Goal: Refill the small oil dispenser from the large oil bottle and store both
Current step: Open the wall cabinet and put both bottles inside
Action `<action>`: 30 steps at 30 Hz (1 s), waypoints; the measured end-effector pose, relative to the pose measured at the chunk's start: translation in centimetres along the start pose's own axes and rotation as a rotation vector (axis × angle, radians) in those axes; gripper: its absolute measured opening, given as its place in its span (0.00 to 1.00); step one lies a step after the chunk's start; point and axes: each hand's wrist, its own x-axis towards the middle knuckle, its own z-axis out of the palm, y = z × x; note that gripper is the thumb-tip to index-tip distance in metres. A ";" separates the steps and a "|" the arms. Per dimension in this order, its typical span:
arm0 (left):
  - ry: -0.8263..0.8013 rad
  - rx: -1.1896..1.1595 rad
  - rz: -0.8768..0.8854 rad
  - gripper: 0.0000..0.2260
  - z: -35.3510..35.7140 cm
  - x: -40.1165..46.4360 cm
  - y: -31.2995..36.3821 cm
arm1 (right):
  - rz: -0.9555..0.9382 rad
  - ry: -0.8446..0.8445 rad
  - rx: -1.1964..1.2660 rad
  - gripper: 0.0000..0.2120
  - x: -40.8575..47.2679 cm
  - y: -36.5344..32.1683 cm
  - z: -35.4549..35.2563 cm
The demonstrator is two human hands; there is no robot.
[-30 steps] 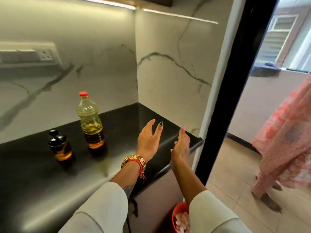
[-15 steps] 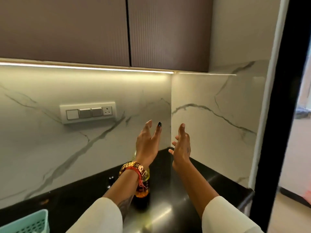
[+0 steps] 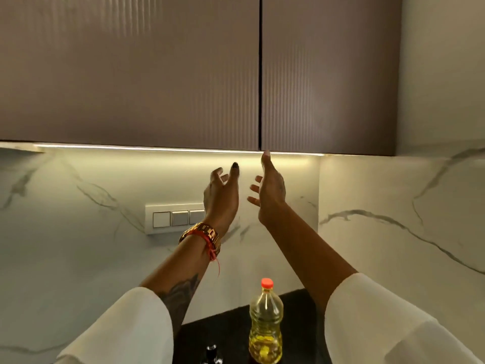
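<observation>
Head view, looking up at a kitchen corner. Two ribbed brown wall-cupboard doors point(image 3: 183, 72) fill the upper frame, closed, meeting at a dark vertical seam. A lit strip point(image 3: 157, 148) runs along their underside. Below, white marble with grey veins point(image 3: 78, 258) covers the back wall and the right-hand side wall; a white switch plate point(image 3: 170, 218) is set in the back wall. Only a small part of the black countertop point(image 3: 231, 327) shows, at the bottom edge of the frame.

On that countertop, near its back edge, the large oil bottle point(image 3: 265, 324) stands upright: clear plastic, red cap on, yellow oil filling the lower portion. Just left of it, the dark top of the small oil dispenser point(image 3: 211, 353) is visible, the rest cut off by the frame.

Left hand point(image 3: 221, 195) and right hand point(image 3: 270, 190) are raised beneath the cupboard doors, fingers relaxed and spread, holding nothing. The right fingertip reaches the lower door edge at the seam; contact cannot be told. A gold watch and red thread point(image 3: 204, 236) circle the left wrist.
</observation>
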 end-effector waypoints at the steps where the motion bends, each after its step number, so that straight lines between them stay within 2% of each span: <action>1: 0.014 -0.018 -0.026 0.25 0.0 0.7 0.2 | 0.021 -0.010 0.030 0.28 0.5 -0.3 0.4; 4: 0.066 -0.117 -0.085 0.25 0.1 2.8 1.0 | 0.061 -0.023 0.088 0.18 2.2 -1.3 1.6; 8: 0.128 -0.282 -0.093 0.23 0.5 4.7 2.0 | 0.071 -0.083 0.216 0.20 4.2 -2.1 2.8; 12: 0.140 -0.498 -0.075 0.16 1.2 5.0 2.5 | 0.065 -0.083 0.354 0.18 4.7 -2.5 3.2; 18: 0.137 -0.548 -0.034 0.16 1.2 4.3 2.6 | 0.070 -0.139 0.432 0.18 3.5 -2.8 2.6; 22: 0.098 -0.554 -0.006 0.16 0.8 2.7 3.2 | 0.016 -0.139 0.442 0.13 1.7 -3.2 2.0; 30: -0.028 -0.658 -0.015 0.15 -0.9 -1.5 5.9 | -0.098 -0.051 0.405 0.13 -4.3 -5.2 0.4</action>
